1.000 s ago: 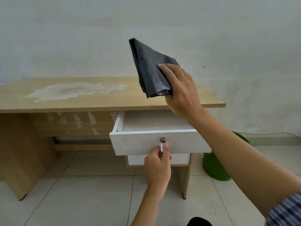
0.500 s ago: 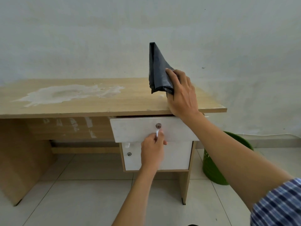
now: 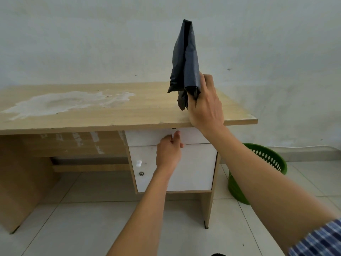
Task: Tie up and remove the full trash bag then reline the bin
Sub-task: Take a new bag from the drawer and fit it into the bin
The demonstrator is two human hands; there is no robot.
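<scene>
A pale, scuffed wall (image 3: pixel 73 43) stood behind a wooden table (image 3: pixel 129 115) on a floor of light tiles (image 3: pixel 73 218). The right hand (image 3: pixel 204 106) was closed around the lower end of a folded dark grey trash bag (image 3: pixel 186 58), thumb and fingers pinching it, so that the bag stood up above the hand against the wall while a few ragged corners hung below the grip, over the right part of the tabletop. The left hand (image 3: pixel 168 150) was lower, its fingers curled and pinched on a small white tab just under the keyhole (image 3: pixel 173 128) of the upper drawer (image 3: pixel 190 136), which sat shut under the table's edge. Beneath that drawer the white cabinet door (image 3: pixel 193 169) was closed, with a small white handle and a round lock near its left side; what either held could not be seen. A wide whitish stain (image 3: pixel 60 102) spread over the left half of the tabletop. To the right of the table, on the floor near the wall, stood a green perforated plastic bin (image 3: pixel 267 163), partly hidden behind the right forearm, with no liner visible at its rim. A blue plaid sleeve (image 3: pixel 321 241) showed at the lower right corner. No writing could be read anywhere.
</scene>
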